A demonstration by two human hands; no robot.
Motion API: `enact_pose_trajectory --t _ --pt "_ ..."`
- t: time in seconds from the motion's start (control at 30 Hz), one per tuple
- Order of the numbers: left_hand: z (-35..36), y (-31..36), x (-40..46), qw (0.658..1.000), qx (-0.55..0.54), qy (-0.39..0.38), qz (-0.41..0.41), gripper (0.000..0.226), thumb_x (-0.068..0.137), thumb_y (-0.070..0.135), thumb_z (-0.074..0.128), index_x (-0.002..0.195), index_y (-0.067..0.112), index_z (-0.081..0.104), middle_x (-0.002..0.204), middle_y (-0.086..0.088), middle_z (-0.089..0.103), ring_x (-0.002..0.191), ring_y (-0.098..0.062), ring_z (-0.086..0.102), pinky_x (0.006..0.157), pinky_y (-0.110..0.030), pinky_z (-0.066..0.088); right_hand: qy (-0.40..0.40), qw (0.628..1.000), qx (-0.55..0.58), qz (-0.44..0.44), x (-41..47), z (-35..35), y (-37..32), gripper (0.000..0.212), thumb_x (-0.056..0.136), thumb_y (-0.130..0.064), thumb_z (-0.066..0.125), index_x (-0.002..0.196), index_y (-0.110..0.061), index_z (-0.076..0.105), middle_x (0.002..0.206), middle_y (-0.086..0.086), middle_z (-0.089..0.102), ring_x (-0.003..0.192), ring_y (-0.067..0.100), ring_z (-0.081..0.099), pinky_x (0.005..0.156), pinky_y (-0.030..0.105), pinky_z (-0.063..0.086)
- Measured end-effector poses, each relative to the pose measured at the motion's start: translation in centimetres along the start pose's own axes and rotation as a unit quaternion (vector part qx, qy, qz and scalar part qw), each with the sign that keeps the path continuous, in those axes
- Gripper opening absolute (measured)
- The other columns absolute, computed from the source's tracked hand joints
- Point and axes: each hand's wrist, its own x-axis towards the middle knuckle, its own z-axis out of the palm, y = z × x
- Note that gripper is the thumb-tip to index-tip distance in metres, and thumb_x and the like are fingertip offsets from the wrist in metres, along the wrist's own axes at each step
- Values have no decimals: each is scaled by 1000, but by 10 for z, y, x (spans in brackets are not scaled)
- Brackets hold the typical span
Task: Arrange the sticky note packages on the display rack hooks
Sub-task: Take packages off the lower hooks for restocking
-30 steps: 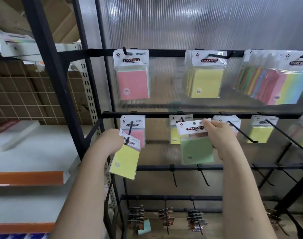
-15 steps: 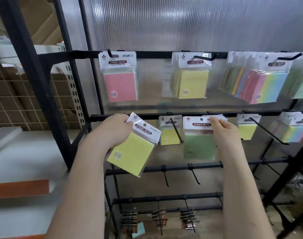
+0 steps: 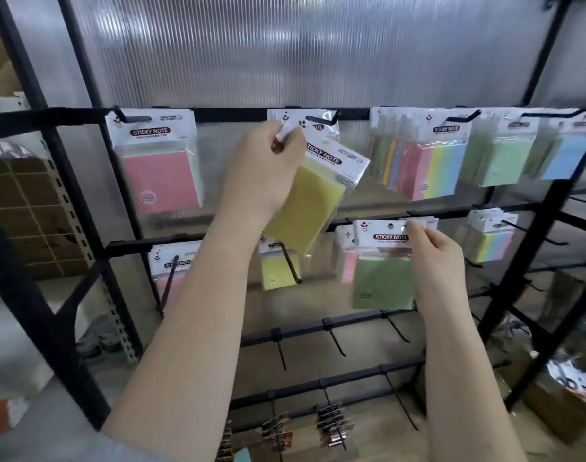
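My left hand [image 3: 263, 171] grips a yellow sticky note package [image 3: 313, 201] by its header, tilted, right at the second top-row hook [image 3: 321, 120] of the black display rack [image 3: 68, 115], where other yellow packs hang behind it. My right hand [image 3: 433, 253] pinches the header of a green sticky note package [image 3: 381, 281] in front of the second row bar. A pink package [image 3: 159, 161] hangs on the top-left hook.
Multicolour packs [image 3: 425, 158], green packs [image 3: 498, 155] and blue packs [image 3: 566, 151] hang top right. Pink [image 3: 171, 275] and yellow [image 3: 278, 268] packs hang on the second row. Bare hooks [image 3: 336, 341] jut from the third bar; binder clips [image 3: 331, 425] hang on the lowest. A grey shelf stands left.
My left hand rose from the second row's left end up and right to the top-row yellow hook, carrying the yellow package. The right hand kept the green package by the second row.
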Motion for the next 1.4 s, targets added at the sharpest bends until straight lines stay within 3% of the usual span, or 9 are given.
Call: enact_pose_trajectory --t 0.07,0.13,0.33,0.5,0.83,0.97,1.07,1.13,1.4 --pt "8 7 4 999 -16 26 37 42 95 31 50 58 22 33 53 10 32 44 0 34 44 -15 26 -2 1000 11 5 0 -4 -2 40 93 -31 52 64 -4 45 54 -2 41 50 11 30 55 24 25" --pt "15 12 10 996 -25 56 58 41 95 33 52 58 23 36 54 11 37 45 5 40 45 -11 29 -2 1000 10 7 1 -7 -3 43 93 -29 52 56 -12 41 43 -11 39 41 8 30 46 19 26" --pt "38 9 23 994 -5 96 44 32 95 38 49 75 13 50 63 10 48 54 0 45 45 -12 31 -3 1000 26 4 4 -14 -5 46 92 -33 52 85 12 49 74 5 41 68 20 33 66 34 28" --pt "46 7 16 987 2 149 53 38 94 35 51 61 27 34 55 11 39 52 3 42 45 -14 28 -6 999 30 10 7 -17 -4 47 93 -33 52 89 13 48 76 3 43 71 19 35 67 34 29" --pt "56 5 11 974 41 216 49 41 91 27 50 58 29 27 49 9 34 47 -6 38 43 -16 23 -39 999 29 7 27 -20 -3 45 94 -35 52 83 9 52 67 5 45 64 17 38 66 32 31" --pt "66 -6 15 970 69 232 14 40 92 30 52 59 21 33 48 9 32 47 -7 37 44 -19 23 -67 998 -2 11 43 -21 -2 38 95 -34 51 69 -7 57 46 -16 49 41 0 37 55 26 30" --pt "75 -15 22 970 61 236 -16 35 95 34 52 71 11 42 53 11 36 48 -7 34 45 -16 26 -84 996 -7 -2 57 -22 -1 43 92 -36 51 83 5 55 61 -3 49 56 8 40 61 28 29" --pt "79 -19 29 969 53 239 -33 32 94 31 53 74 9 42 59 5 39 55 -12 34 49 -24 22 -92 996 -12 -2 65 -23 -3 46 92 -39 52 91 7 56 72 3 50 67 16 42 67 31 30" --pt "74 -29 45 958 122 249 -69 28 93 34 53 85 7 54 85 -2 48 72 -16 40 54 -27 25 -117 993 21 16 76 -24 -7 47 92 -34 54 93 13 52 76 5 47 70 18 39 67 32 30"
